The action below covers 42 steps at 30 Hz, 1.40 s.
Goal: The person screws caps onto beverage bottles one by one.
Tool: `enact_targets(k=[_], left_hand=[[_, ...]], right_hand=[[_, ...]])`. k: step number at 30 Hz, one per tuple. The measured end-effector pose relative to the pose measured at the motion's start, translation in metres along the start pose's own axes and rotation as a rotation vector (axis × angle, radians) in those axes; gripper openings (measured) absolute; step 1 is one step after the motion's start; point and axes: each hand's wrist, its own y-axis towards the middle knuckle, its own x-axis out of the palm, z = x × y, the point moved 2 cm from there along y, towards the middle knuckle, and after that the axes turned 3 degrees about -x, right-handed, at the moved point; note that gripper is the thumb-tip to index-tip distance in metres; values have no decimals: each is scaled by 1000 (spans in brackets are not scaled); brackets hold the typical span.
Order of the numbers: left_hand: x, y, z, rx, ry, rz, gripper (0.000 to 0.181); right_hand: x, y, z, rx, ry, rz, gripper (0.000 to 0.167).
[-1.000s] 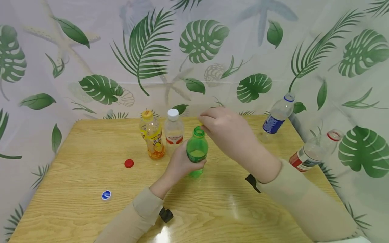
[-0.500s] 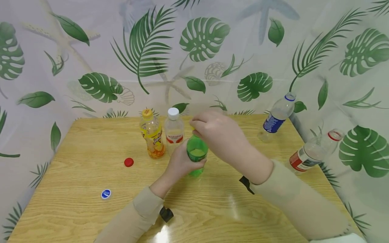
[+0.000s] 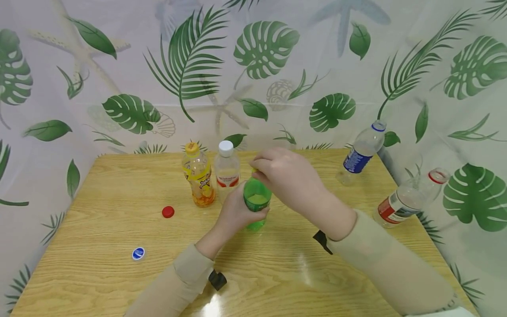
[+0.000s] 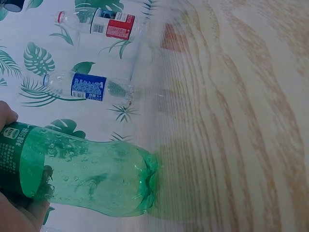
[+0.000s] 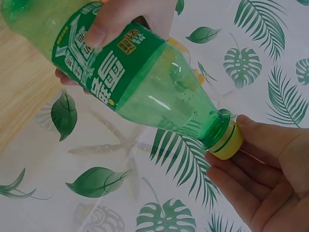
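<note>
A green plastic bottle (image 3: 256, 194) stands on the table, and my left hand (image 3: 233, 213) grips it round the label. In the right wrist view the yellow cap (image 5: 230, 143) sits on the bottle's mouth. My right hand (image 3: 291, 174) pinches that cap between thumb and fingers; in the head view the hand hides most of it. The left wrist view shows the green bottle's base (image 4: 148, 181) on the tabletop. Just left of the bottle stand a clear bottle with a white cap (image 3: 226, 165) and a yellow-capped bottle with an orange bottom (image 3: 201, 185).
A red cap (image 3: 168, 211) and a blue-and-white cap (image 3: 138, 253) lie on the left of the wooden table (image 3: 99, 207). At the right edge are two uncapped bottles, one with a blue label (image 3: 355, 160) and one with a red-and-white label (image 3: 396, 207).
My right hand has come left and down over the green bottle's mouth, bringing the yellow cap onto it; the mouth was uncovered a second ago. My left hand keeps its grip.
</note>
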Motion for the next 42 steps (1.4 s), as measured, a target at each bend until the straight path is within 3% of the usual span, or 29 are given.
enact_targets(k=[10, 24, 27, 30, 35, 38, 42], left_hand=[[2, -3, 2, 1, 5, 5, 53], [6, -5, 3, -27, 23, 4, 55], [7, -6, 3, -27, 20, 8, 58], [7, -6, 5, -28, 12, 6, 61], [6, -6, 5, -20, 24, 13, 56], [5, -5, 5, -25, 27, 15, 55], [4, -5, 6, -31, 26, 6, 56]], right_hand=[[1, -1, 4, 32, -47, 18, 20], [10, 0, 7, 78, -189, 120, 57], [7, -3, 8, 99, -183, 71, 59], [-1, -5, 12, 101, -82, -17, 59], [-19, -5, 18, -22, 112, -161, 45], [-25, -2, 21, -83, 135, -236, 39], [-24, 2, 23, -103, 135, -296, 37]])
